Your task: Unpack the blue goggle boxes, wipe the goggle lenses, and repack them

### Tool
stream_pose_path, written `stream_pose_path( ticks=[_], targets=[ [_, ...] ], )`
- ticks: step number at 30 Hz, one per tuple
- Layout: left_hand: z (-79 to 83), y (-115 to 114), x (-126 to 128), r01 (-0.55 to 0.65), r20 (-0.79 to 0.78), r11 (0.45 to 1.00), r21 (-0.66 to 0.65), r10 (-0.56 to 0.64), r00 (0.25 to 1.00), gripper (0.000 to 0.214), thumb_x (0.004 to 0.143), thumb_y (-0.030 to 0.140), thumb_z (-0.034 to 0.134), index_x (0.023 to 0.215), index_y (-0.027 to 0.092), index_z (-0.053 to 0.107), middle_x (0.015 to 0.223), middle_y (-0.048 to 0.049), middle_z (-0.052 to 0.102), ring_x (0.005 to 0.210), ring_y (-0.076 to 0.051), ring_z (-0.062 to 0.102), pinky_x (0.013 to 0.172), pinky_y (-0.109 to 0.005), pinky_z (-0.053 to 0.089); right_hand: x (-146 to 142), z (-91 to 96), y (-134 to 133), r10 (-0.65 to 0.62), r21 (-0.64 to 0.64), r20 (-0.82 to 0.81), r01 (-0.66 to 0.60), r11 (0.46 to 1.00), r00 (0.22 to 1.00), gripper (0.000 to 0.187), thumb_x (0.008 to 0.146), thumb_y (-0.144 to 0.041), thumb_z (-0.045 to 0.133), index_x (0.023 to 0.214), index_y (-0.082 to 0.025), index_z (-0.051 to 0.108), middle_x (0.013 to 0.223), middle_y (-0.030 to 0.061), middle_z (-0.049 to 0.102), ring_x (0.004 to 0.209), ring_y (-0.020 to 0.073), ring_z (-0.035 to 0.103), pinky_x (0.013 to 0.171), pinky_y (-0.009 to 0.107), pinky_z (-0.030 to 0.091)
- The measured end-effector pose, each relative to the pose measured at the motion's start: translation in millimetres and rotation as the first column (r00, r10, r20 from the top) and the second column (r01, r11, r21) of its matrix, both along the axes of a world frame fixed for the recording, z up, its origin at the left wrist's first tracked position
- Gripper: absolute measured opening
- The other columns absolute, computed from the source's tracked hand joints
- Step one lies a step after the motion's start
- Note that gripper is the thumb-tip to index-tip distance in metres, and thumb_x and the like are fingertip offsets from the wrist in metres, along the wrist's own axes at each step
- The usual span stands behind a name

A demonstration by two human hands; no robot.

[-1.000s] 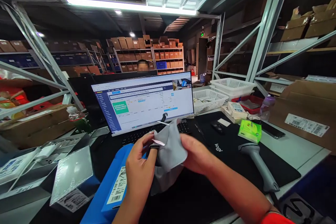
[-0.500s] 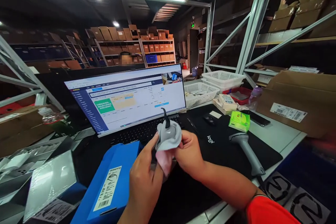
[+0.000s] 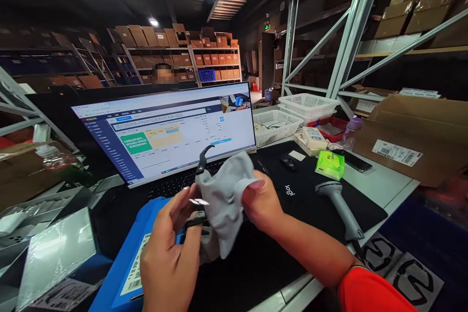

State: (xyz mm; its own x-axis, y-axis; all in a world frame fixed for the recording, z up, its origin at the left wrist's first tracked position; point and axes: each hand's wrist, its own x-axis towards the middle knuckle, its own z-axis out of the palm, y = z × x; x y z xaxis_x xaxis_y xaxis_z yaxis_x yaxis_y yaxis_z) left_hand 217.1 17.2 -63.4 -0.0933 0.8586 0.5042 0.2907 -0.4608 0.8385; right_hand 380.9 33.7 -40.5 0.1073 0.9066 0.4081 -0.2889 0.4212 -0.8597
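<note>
My left hand point(image 3: 168, 248) pinches the black frame of a pair of glasses point(image 3: 200, 175), one temple tip curling up in front of the laptop screen. My right hand point(image 3: 261, 200) is closed on a grey cleaning cloth point(image 3: 223, 197) wrapped over the glasses. Both hands hover above the black desk mat point(image 3: 310, 204), just in front of the laptop point(image 3: 164, 131). A blue box point(image 3: 124, 263) with a white barcode label lies under my left hand.
A grey barcode scanner point(image 3: 340, 207) lies on the mat to the right, beside a green packet point(image 3: 330, 165) and a mouse point(image 3: 287, 162). White baskets point(image 3: 288, 119) and a cardboard box point(image 3: 413, 139) stand at the right. A silvery box point(image 3: 51, 258) sits at the left. A person sits behind the laptop.
The cloth has opened out from a bunched wad and hangs lower over the glasses. My left hand has slid down the frame. The view has shifted left.
</note>
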Motion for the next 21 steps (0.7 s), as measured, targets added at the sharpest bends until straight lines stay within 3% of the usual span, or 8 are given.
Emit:
stream_pose_path(
  ticks=[2, 4, 7, 12, 14, 18, 21],
  targets=[
    [-3.7, 4, -2, -0.047, -0.087, 0.998, 0.049, 0.051, 0.995, 0.047, 0.093, 0.039, 0.058, 0.139, 0.034, 0.056, 0.134, -0.0015, 0.068, 0.118, -0.023, 0.067, 0.100, -0.036, 0.055, -9, -4.8, -7, 0.062, 0.064, 0.147, -0.072, 0.995, 0.987, 0.052, 0.072, -0.057, 0.079, 0.053, -0.021, 0.047, 0.056, -0.0033, 0.046, 0.055, 0.0112, 0.041, 0.055, 0.027, 0.039],
    [-9.2, 9, -4, -0.039, -0.215, 0.988, 0.147, 0.070, 0.974, 0.051, 0.092, 0.040, 0.059, 0.143, 0.033, 0.054, 0.136, -0.0029, 0.067, 0.117, -0.025, 0.068, 0.097, -0.037, 0.056, -18, -11.3, -12, -0.015, 0.134, 0.212, -0.014, 0.991, 0.977, 0.053, 0.075, -0.042, 0.077, 0.048, -0.021, 0.036, 0.052, -0.0044, 0.042, 0.053, 0.0097, 0.037, 0.053, 0.025, 0.034],
    [-13.4, 14, -4, 0.067, -0.359, 0.950, 0.304, 0.049, 0.932, 0.054, 0.095, 0.038, 0.057, 0.147, 0.030, 0.050, 0.141, -0.0043, 0.064, 0.123, -0.026, 0.065, 0.102, -0.037, 0.055, -22, -13.2, -12, -0.145, 0.115, 0.106, 0.132, 0.985, 0.984, 0.055, 0.070, -0.028, 0.077, 0.047, -0.021, 0.028, 0.048, -0.0073, 0.033, 0.049, 0.0069, 0.028, 0.047, 0.023, 0.025],
    [-7.2, 16, 0, 0.170, -0.521, 0.896, 0.411, 0.078, 0.850, 0.060, 0.097, 0.023, 0.048, 0.156, 0.029, 0.036, 0.150, -0.0046, 0.056, 0.138, -0.025, 0.053, 0.115, -0.042, 0.047, -12, -1.1, -3, -0.056, -0.116, -0.245, 0.028, 0.993, 0.968, 0.065, 0.057, -0.037, 0.088, 0.054, -0.022, 0.025, 0.049, -0.0096, 0.033, 0.048, 0.0059, 0.029, 0.047, 0.021, 0.027],
    [-6.5, 15, -1, 0.136, -0.516, 0.901, 0.411, 0.107, 0.850, 0.060, 0.098, 0.024, 0.048, 0.157, 0.029, 0.034, 0.149, -0.0057, 0.057, 0.135, -0.025, 0.057, 0.108, -0.040, 0.053, -17, -4.1, -8, -0.061, -0.111, -0.205, 0.039, 0.993, 0.977, 0.063, 0.062, -0.039, 0.086, 0.054, -0.022, 0.026, 0.048, -0.0095, 0.033, 0.046, 0.0059, 0.028, 0.045, 0.021, 0.025],
    [-9.2, 12, -4, 0.061, -0.462, 0.927, 0.371, 0.127, 0.878, 0.058, 0.100, 0.036, 0.051, 0.155, 0.027, 0.038, 0.146, -0.0081, 0.060, 0.125, -0.027, 0.065, 0.094, -0.035, 0.060, -26, -11.4, -17, -0.129, -0.025, 0.046, 0.130, 0.991, 0.991, 0.057, 0.066, -0.031, 0.081, 0.048, -0.022, 0.028, 0.046, -0.0096, 0.029, 0.046, 0.0048, 0.021, 0.044, 0.022, 0.018],
    [-9.7, 10, -1, 0.107, -0.504, 0.915, 0.388, 0.113, 0.856, 0.056, 0.100, 0.033, 0.049, 0.154, 0.023, 0.039, 0.140, -0.0099, 0.065, 0.121, -0.025, 0.068, 0.091, -0.031, 0.060, -15, -1.5, -11, -0.061, -0.124, -0.103, 0.048, 0.991, 0.993, 0.058, 0.057, -0.029, 0.084, 0.050, -0.021, 0.027, 0.048, -0.0097, 0.032, 0.048, 0.0047, 0.024, 0.045, 0.020, 0.022]
  ],
)
